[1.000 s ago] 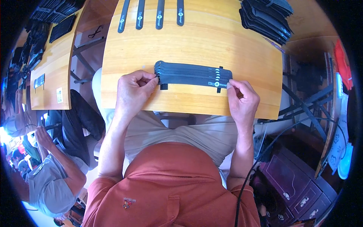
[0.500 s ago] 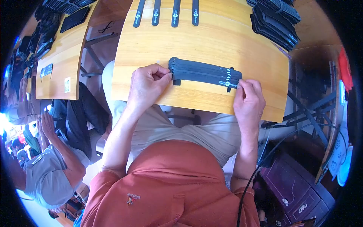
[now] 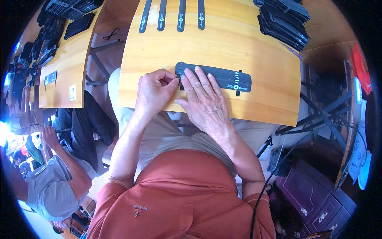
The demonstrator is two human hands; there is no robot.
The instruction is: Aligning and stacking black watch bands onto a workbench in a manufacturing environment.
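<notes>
A fanned stack of black straps (image 3: 229, 78) with rounded ends and white print lies across the near part of the wooden table. My left hand (image 3: 153, 93) pinches at the stack's left end between thumb and bent fingers. Flat on the left half of the straps rests my right hand (image 3: 207, 104), its fingers stretched out, covering part of them. A thin dark strip (image 3: 238, 93) pokes out under the stack near its right end. Another dark bit at the left is mostly hidden by my hands.
Several separate black straps (image 3: 181, 20) lie in a row at the table's far side. Piled black straps (image 3: 280, 28) sit at the far right corner. To the left, a second table (image 3: 63, 93) bears more dark goods, and a person (image 3: 59, 175) sits there. A black cable (image 3: 258, 203) runs by my right arm.
My right hand has let go of the stack's right end, moved left, and flattened onto the straps. My left hand keeps its pinch at the left end.
</notes>
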